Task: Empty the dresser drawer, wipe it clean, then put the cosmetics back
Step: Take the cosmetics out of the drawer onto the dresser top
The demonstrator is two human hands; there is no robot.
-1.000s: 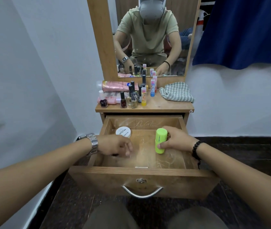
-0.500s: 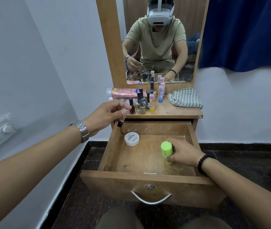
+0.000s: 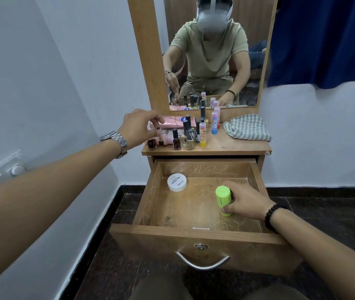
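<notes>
Gripping the green tube (image 3: pixel 223 200) near the drawer's (image 3: pixel 193 231) right wall, the right hand (image 3: pixel 245 202) has its fingers curled round the lower half; lifted carelessly, the tube could clip the front edge or slip, since only its base is held. The white jar (image 3: pixel 177 182) lies alone by the far left corner, safe enough. Farther off, at the bench's (image 3: pixel 226 146) left edge, the left hand (image 3: pixel 139 126) pinches a small vial (image 3: pixel 158 132) among crowded nail-polish bottles (image 3: pixel 176 140). Setting it down there risks toppling neighbours, and one bottle (image 3: pixel 151 143) stands right at the edge, likely to drop if nudged.
</notes>
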